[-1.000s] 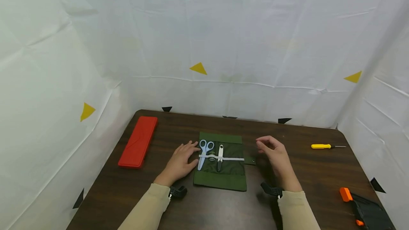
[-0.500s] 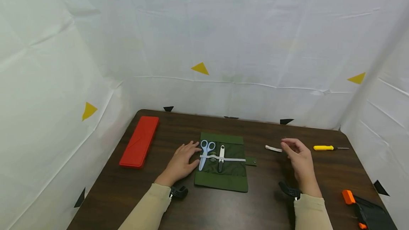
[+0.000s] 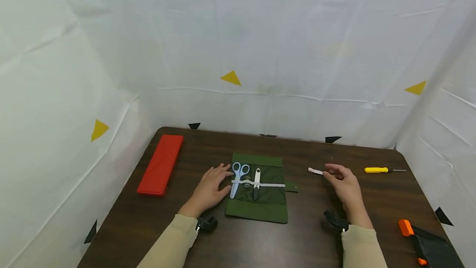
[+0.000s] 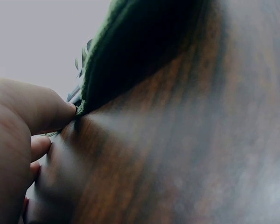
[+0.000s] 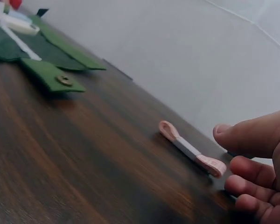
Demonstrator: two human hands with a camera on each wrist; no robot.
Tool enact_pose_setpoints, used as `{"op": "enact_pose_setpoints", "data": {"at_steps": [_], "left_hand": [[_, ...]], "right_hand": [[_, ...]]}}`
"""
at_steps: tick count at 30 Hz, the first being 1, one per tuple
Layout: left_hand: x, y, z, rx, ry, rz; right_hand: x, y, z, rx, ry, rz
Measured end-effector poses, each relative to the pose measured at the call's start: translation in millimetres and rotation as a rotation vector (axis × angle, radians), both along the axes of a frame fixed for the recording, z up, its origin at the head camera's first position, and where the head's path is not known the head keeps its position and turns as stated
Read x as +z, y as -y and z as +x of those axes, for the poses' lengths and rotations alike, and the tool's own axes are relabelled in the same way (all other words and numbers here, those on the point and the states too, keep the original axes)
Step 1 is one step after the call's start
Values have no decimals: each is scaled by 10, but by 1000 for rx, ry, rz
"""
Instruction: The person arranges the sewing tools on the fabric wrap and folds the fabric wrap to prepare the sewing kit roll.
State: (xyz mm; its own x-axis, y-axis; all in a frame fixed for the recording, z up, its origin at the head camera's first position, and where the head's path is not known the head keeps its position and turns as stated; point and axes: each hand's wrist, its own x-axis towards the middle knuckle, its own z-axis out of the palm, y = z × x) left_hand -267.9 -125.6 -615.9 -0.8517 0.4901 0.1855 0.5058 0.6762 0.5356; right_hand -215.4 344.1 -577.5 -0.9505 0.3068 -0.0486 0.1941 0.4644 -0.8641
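With thumbs apart from fingers on your left hand (image 3: 209,189) and right hand (image 3: 346,187), pinch the pink tape (image 5: 211,164), right of centre, likely light and soft, by its white band (image 5: 187,148).

The folded tape (image 3: 314,171) lies between the pouch (image 3: 256,214) and the screwdriver (image 3: 376,170).

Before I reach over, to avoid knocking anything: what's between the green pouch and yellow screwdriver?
In the head view, the folded pink strip and the right hand.

Green pouch (image 3: 256,213): spread open, tab (image 3: 291,187) outstretched
Pink strip (image 5: 188,147): folded, white-banded, lying on the table (image 3: 267,245), apart from the tab
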Motion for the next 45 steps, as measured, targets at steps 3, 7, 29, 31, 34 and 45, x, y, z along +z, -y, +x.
{"op": "enact_pose_setpoints", "data": {"at_steps": [3,7,29,31,34,45], "left_hand": [[-11,-2,2,8,6,0],[-11,-4,-1,17,14,-14],[12,-11,7,24,34,-35],[18,-11,11,23,33,-37],[20,-11,16,20,29,-32],[-6,-2,0,15,22,-16]], "right_hand": [[6,41,-11,23,-11,51],[-13,65,-21,27,-35,90],[-63,163,-54,75,-90,334],[-55,176,-48,72,-101,340],[-51,189,-38,69,-121,344],[-125,170,-79,92,-177,369]]}}
